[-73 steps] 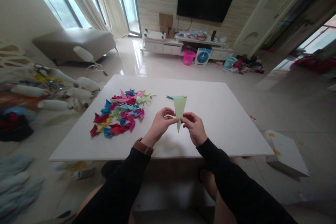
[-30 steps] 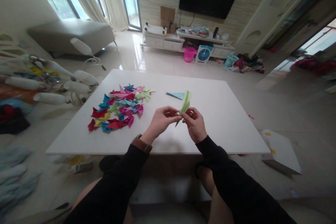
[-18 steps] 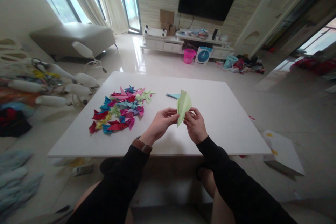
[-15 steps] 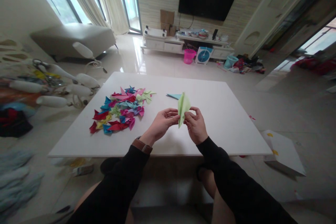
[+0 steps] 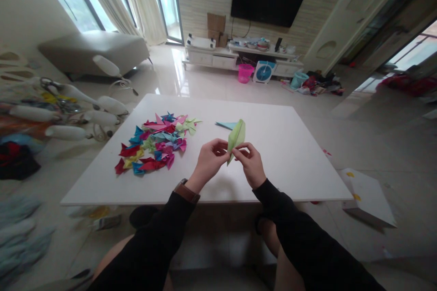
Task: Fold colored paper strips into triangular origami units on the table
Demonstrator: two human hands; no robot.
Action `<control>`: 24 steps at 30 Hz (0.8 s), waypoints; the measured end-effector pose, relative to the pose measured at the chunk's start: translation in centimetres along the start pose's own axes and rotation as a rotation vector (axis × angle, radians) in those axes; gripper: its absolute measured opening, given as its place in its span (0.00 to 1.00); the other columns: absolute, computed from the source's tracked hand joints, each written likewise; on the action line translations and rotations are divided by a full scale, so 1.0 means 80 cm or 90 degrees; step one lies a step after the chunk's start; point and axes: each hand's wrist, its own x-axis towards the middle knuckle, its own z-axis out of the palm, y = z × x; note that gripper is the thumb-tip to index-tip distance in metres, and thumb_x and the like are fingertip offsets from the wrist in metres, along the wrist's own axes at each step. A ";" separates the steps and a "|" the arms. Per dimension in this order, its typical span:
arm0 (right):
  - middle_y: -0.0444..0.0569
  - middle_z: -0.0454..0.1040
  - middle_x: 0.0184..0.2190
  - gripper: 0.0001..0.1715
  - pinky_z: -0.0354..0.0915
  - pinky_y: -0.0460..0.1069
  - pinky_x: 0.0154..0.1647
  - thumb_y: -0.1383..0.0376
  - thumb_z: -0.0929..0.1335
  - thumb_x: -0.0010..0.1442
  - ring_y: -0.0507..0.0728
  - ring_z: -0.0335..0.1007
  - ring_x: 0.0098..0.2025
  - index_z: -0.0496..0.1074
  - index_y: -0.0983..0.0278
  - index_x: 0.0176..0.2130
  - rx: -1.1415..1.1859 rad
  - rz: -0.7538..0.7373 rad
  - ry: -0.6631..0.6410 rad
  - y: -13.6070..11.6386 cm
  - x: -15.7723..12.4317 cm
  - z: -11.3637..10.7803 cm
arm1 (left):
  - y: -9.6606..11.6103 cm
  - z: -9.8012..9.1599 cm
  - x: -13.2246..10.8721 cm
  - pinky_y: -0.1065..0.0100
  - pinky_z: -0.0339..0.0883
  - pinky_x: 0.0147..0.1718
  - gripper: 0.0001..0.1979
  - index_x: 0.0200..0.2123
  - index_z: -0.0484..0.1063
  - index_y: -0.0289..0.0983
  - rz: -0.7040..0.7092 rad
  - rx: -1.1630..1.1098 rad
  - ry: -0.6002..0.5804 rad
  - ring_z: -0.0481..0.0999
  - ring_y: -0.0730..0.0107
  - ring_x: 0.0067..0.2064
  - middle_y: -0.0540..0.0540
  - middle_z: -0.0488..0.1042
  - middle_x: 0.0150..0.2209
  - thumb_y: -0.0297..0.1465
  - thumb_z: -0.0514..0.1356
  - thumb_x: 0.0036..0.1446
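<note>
A folded light green paper [image 5: 236, 135] is held up over the white table [image 5: 273, 163], its pointed top leaning a little to the right. My left hand [image 5: 212, 157] pinches its lower left side. From the right, the fingertips of my right hand [image 5: 250, 161] close on its lower part, near my left fingertips. Behind the green paper lies a light blue folded paper [image 5: 225, 124], partly hidden by it. A pile of folded paper pieces [image 5: 153, 143] in red, pink, blue, yellow, green and purple spreads over the table's left side.
Lamp arms with white shades [image 5: 66, 132] stand left of the table. A white box [image 5: 370, 193] is on the floor at the right. Beyond the table are a pink bin [image 5: 245, 73], a blue fan [image 5: 264, 72] and a low cabinet [image 5: 201, 58].
The green paper has turned and tilted, its top now leaning right. Both hands have shifted slightly left, with the right fingertips closer to the left ones.
</note>
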 end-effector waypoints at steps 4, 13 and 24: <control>0.45 0.75 0.33 0.13 0.68 0.50 0.32 0.56 0.73 0.54 0.54 0.72 0.33 0.73 0.62 0.33 -0.034 0.012 0.009 0.001 0.001 0.000 | 0.000 0.000 -0.002 0.71 0.69 0.30 0.10 0.37 0.75 0.34 0.021 0.061 0.021 0.76 0.72 0.31 0.47 0.77 0.31 0.29 0.68 0.49; 0.44 0.75 0.29 0.10 0.65 0.49 0.31 0.58 0.72 0.52 0.54 0.69 0.31 0.73 0.62 0.30 -0.010 0.025 0.040 0.003 0.002 -0.001 | -0.011 -0.002 0.002 0.69 0.70 0.32 0.13 0.36 0.71 0.35 -0.077 -0.030 -0.033 0.77 0.71 0.33 0.46 0.76 0.35 0.33 0.69 0.51; 0.45 0.76 0.32 0.08 0.61 0.47 0.32 0.61 0.71 0.52 0.54 0.67 0.35 0.77 0.62 0.33 -0.041 0.041 0.060 0.013 0.006 -0.006 | -0.007 0.000 -0.002 0.62 0.73 0.38 0.25 0.44 0.68 0.35 -0.215 -0.175 -0.129 0.82 0.64 0.34 0.41 0.80 0.37 0.43 0.72 0.50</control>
